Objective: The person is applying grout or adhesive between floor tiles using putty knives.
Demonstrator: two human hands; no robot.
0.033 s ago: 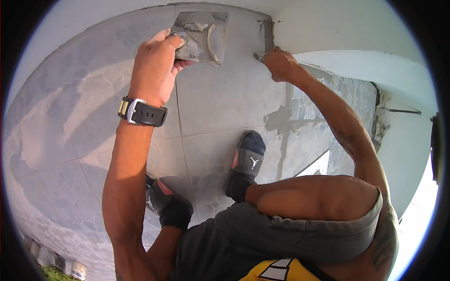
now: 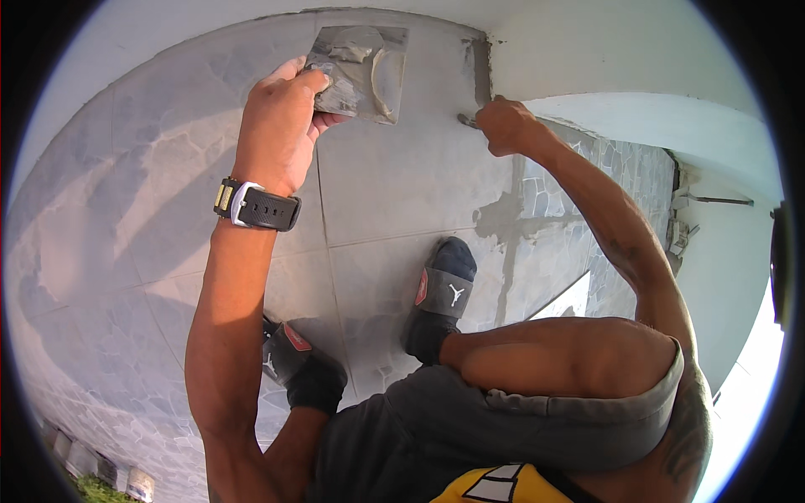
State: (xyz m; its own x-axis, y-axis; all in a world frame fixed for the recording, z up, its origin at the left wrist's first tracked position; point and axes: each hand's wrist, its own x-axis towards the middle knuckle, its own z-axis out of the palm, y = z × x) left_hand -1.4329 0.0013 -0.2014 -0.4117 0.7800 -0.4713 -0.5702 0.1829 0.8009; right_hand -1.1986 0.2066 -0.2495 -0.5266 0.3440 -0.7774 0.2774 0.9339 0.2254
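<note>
My left hand (image 2: 281,126) grips a flat square grey plate (image 2: 390,63) by its left edge, thumb on top. Wet grey grout (image 2: 350,52) is smeared over that plate in ridges. Closed around a small flat tool (image 2: 468,121) is my right hand (image 2: 507,127); only a short dark end pokes out on its left side, and the rest is hidden. Just beyond the right hand, a strip of dark grout (image 2: 481,71) runs along the floor beside the foot of the pale wall (image 2: 587,50).
Large grey tiles (image 2: 394,184) cover the floor, with smeared grout joints (image 2: 507,222) to the right. My feet in dark slides (image 2: 444,289) stand on them. A white flat piece (image 2: 563,298) lies near my right knee. Debris (image 2: 679,226) sits along the right wall.
My right hand and its tool have moved slightly toward me, away from the grout strip. My left hand and the plate have shifted a little nearer too.
</note>
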